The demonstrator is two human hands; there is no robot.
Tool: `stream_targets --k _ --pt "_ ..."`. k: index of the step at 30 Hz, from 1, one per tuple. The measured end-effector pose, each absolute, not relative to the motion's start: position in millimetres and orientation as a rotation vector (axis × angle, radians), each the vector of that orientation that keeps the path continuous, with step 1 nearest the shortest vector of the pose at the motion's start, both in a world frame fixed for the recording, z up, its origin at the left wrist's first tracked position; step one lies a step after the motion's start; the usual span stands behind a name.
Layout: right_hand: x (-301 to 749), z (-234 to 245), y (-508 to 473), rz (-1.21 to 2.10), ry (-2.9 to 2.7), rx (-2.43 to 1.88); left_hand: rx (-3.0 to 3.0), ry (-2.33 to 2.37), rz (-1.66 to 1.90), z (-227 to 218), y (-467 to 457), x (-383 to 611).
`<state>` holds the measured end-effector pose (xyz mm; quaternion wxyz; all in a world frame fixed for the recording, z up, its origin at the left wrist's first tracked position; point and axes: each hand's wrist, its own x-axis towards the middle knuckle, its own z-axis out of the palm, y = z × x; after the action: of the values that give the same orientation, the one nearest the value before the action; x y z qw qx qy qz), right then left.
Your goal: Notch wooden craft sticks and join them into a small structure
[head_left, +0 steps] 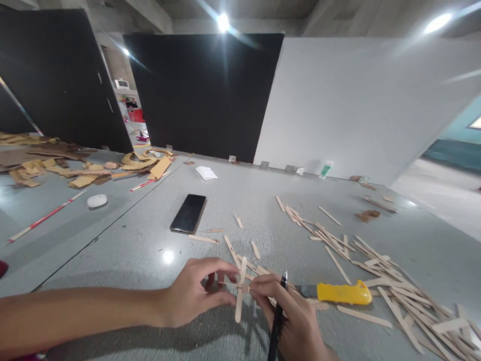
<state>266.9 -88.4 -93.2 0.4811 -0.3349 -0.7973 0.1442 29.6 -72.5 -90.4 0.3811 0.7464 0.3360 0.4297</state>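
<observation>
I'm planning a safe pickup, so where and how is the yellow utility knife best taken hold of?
Probably by the middle of its yellow handle, from above, gripping across the long edges: it lies lengthwise left to right, with its broad body exposed. I'd avoid the dark end, which points left towards the right hand and seems partly hidden by it.

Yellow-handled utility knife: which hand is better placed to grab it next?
Probably the right hand: it sits beside the yellow-handled utility knife, though it holds a black pen. The left hand is farther.
</observation>
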Motion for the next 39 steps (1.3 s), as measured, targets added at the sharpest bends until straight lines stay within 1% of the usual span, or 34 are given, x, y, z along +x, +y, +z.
stream_targets --k 8,21,27,32,36,39 --pt "270.4 -98.0 -89.8 0.382 -1.981 -0.793 2.007 0.662 1.025 -94.6 -64.8 28.6" --pt "272.7 -99.9 -93.1 0.396 -2.086 -0.744 2.076 0.673 0.933 -90.2 -66.2 30.7" --pt "269.2 -95.6 -90.5 0.322 -2.036 -0.839 1.956 0.73 0.959 -95.0 -67.3 29.0" --pt "270.1 -93.5 -89.4 0.316 -2.138 -0.73 1.882 0.769 0.942 -93.7 -68.2 29.5" --pt "270.4 -94.3 -89.8 0.284 -2.119 -0.799 1.809 0.727 0.933 -93.3 -68.1 30.3" --pt "269.8 -94.6 -91.3 0.281 -2.164 -0.733 1.757 0.723 0.937 -92.8 -68.1 31.2"
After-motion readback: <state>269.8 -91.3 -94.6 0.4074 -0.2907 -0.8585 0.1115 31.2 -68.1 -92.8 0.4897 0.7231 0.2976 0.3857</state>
